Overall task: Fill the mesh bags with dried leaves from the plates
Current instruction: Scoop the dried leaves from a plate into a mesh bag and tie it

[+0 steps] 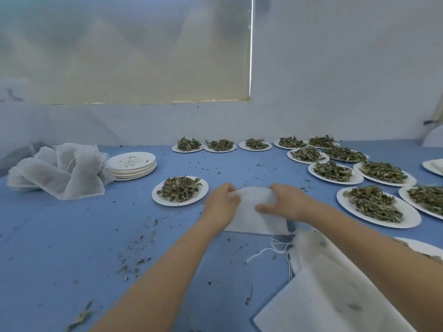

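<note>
A flat white mesh bag (pixel 251 216) lies on the blue table in front of me. My left hand (pixel 221 203) pinches its far left rim. My right hand (pixel 281 203) grips the far right rim, thumb lying across the cloth. Just left of the bag stands a white plate (pixel 158 197) heaped with dried leaves (pixel 179 189). Several more plates of leaves (pixel 374 203) run along the back and right side. Filled mesh bags (pixel 62 173) are heaped at the far left.
A stack of empty plates (pixel 131 165) sits beside the filled bags. More flat mesh bags with drawstrings (pixel 318 283) lie under my right forearm. Leaf crumbs (pixel 134 255) are scattered over the blue table (pixel 60 236). A wall rises behind the table.
</note>
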Available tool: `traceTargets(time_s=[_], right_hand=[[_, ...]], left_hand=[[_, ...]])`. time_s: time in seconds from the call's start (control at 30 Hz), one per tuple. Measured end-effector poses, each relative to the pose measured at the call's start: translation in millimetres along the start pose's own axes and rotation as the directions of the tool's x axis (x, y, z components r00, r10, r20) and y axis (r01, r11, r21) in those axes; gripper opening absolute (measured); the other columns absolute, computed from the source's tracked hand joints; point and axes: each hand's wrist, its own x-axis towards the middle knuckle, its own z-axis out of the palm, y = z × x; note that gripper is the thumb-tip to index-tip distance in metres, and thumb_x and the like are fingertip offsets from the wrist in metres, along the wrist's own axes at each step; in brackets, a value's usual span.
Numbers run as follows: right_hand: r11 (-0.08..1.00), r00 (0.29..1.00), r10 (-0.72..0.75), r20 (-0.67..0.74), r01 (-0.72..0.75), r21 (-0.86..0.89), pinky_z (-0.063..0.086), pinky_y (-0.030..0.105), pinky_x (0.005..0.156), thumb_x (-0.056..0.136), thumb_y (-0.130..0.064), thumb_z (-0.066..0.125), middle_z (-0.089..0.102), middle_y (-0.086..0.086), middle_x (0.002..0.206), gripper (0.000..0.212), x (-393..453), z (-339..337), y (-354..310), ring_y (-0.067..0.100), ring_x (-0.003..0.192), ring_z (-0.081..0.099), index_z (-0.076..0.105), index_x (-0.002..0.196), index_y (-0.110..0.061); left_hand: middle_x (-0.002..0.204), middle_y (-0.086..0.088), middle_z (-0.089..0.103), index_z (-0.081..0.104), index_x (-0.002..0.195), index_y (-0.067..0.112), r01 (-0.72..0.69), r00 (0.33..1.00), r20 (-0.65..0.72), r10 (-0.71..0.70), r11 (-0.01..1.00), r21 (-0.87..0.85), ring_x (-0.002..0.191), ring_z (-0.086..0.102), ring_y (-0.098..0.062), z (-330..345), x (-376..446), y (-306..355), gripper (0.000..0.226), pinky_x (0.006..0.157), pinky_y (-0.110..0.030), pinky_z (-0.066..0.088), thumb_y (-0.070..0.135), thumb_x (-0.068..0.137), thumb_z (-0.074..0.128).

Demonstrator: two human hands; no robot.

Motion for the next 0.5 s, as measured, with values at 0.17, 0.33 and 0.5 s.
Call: traceTargets(time_s=[0.17, 0.33, 0.5], right_hand=[[0.463, 0.995, 0.073, -0.070, 0.029, 0.886, 0.058, 0.030, 0.065, 0.070, -0.017, 0.082, 0.070, 0.009, 0.095, 0.054, 10, -11, -22, 0.021, 0.080, 0.071, 0.056, 0.115, -0.004], [0.404, 0.979, -0.043, -0.201, 0.201, 0.892, 0.059, 0.028, 0.065, 0.067, -0.011, 0.083, 0.073, 0.005, 0.081, 0.039, 20, -19, -74, 0.015, 0.071, 0.071, 0.063, 0.101, -0.008], [0.620, 0.902, -0.213, -0.375, 0.422, 0.662, 0.041, 0.004, 0.053, 0.066, -0.018, 0.084, 0.069, -0.013, 0.060, 0.031, 21, -22, -127, -0.009, 0.059, 0.060, 0.059, 0.079, -0.028]], left_hand=[[0.092, 0.009, 0.052, 0.052, 0.101, 0.020, 0.098, 0.978, -0.145, -0.149, 0.945, -0.311, 0.076, 0.048, -0.004, -57, -5, -3, 0.011, 0.059, -0.021, 0.038, 0.026, 0.092, 0.052], [0.114, 0.002, 0.054, 0.051, 0.117, 0.022, 0.170, 0.960, -0.217, -0.179, 0.984, -0.061, 0.111, 0.047, -0.022, -103, -13, -11, 0.041, 0.096, -0.041, 0.041, 0.030, 0.079, 0.064], [0.108, 0.024, 0.055, 0.055, 0.111, 0.039, -0.074, 0.915, -0.385, 0.118, 0.989, 0.128, 0.119, 0.038, -0.006, -135, -10, -6, 0.039, 0.110, -0.042, 0.014, 0.056, 0.076, 0.057]])
